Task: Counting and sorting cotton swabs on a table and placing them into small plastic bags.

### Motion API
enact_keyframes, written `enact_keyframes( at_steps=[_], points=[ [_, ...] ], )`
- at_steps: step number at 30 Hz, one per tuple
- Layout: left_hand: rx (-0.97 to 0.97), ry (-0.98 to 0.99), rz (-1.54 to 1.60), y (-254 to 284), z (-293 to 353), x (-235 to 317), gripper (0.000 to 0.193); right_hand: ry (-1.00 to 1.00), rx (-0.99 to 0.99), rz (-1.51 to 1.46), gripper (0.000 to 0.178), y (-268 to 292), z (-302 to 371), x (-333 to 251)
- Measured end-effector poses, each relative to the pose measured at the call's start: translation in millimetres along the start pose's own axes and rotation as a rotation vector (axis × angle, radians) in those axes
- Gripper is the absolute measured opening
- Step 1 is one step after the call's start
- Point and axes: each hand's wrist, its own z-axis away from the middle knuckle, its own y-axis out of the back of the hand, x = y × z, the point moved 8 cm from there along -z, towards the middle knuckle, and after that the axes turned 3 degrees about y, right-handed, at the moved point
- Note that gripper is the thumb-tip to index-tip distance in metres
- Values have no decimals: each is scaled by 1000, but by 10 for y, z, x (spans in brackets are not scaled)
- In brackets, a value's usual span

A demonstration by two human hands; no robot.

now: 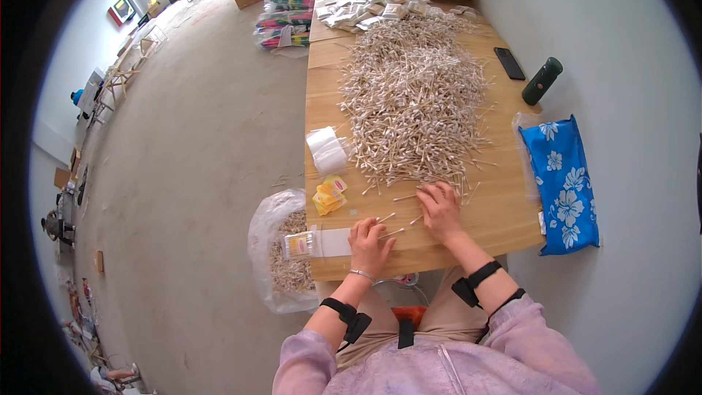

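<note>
Cotton swabs (pixel 417 95) with pale sticks and white tips lie in a large loose heap on the wooden table (pixel 504 212). My left hand (pixel 371 247) is closed near the front edge, and a couple of swabs poke out to the right from its fingers. Beside it lies a clear plastic bag (pixel 335 243), with a packed bundle of swabs and a yellow card (pixel 298 245) at its left end, over the table's edge. At the heap's near edge, my right hand (pixel 440 212) has its fingers bent down on swabs; its fingertips are partly hidden.
Yellow cards (pixel 330 195) and a stack of clear bags (pixel 327 151) lie along the left edge. A swab-filled plastic sack (pixel 281 249) stands below. At right are a phone (pixel 509 64), a dark green bottle (pixel 542 81) and a blue flowered package (pixel 561 186). Filled packets (pixel 373 4) lie behind.
</note>
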Motion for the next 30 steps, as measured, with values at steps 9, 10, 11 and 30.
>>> enact_keyframes(
  at_steps=[9,10,11,30],
  points=[
    [20,26,39,-53,23,-84,16,-50,-93,-87,15,17,242,163],
    [65,74,-15,-6,6,-89,15,-50,-92,-85,15,-6,229,189],
    [68,76,-20,4,15,-115,15,-40,-96,-67,12,-34,179,149],
    [51,63,40,118,-267,-314,30,-8,-90,-295,16,-487,-130,-562]
  ],
)
